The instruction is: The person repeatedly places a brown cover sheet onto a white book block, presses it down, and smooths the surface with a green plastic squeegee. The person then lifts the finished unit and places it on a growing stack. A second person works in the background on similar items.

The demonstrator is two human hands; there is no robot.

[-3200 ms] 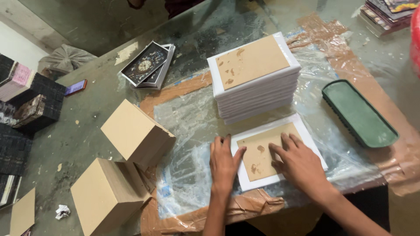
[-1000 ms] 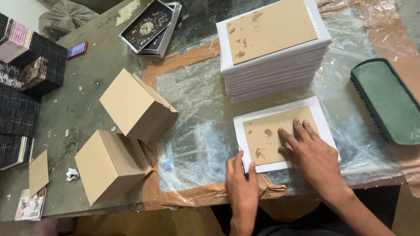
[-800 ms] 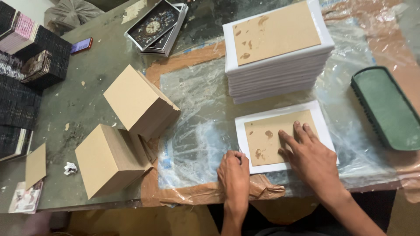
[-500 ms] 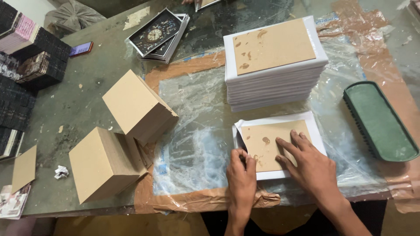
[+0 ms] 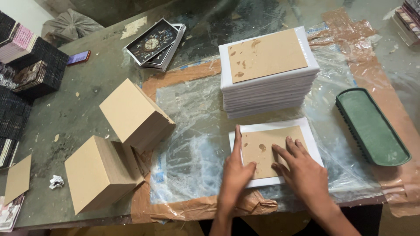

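Note:
A white sheet [image 5: 272,126] lies flat on the plastic-covered table, with a brown cardboard panel [image 5: 262,146] resting on its middle. My left hand [image 5: 236,175] lies along the sheet's left edge, fingers together and pointing away from me. My right hand [image 5: 302,168] presses flat on the brown panel with fingers spread. Just behind it stands a tall stack of white sheets [image 5: 269,94] topped by another brown panel [image 5: 266,54] with glue stains.
Two stacks of brown cardboard [image 5: 133,114] [image 5: 98,172] sit to the left. A green oblong brush [image 5: 372,126] lies at the right. Printed covers [image 5: 155,41] lie at the back, dark printed stacks [image 5: 30,70] at far left. Wrinkled plastic film [image 5: 192,126] is taped down with brown tape.
My left hand slid from the table's front edge up onto the sheet's left edge. My right hand stayed pressing on the brown panel. The view shifted slightly.

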